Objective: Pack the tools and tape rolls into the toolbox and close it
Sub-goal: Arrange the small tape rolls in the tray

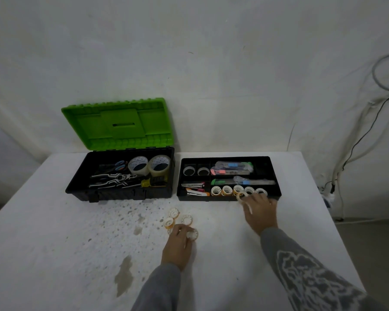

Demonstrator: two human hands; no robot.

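Observation:
The black toolbox (76, 182) stands open at the back left, its green lid (119, 122) leaning up against the wall. Inside lie pliers (112, 179), scissors (119, 166), a screwdriver (149, 182) and two big clear tape rolls (158, 164). To its right sits the black tray (271, 173) with cutters, staplers and a front row of small tape rolls (227, 190). My right hand (259, 213) holds a small tape roll (241, 195) at the tray's front edge. My left hand (177, 245) grips another small roll (192, 234) beside three loose rolls (174, 213) on the table.
The white table (54, 254) is stained and speckled in front of the toolbox. Its right edge drops off past the tray. Cables (355, 144) hang down the wall at the right toward a socket strip on the floor.

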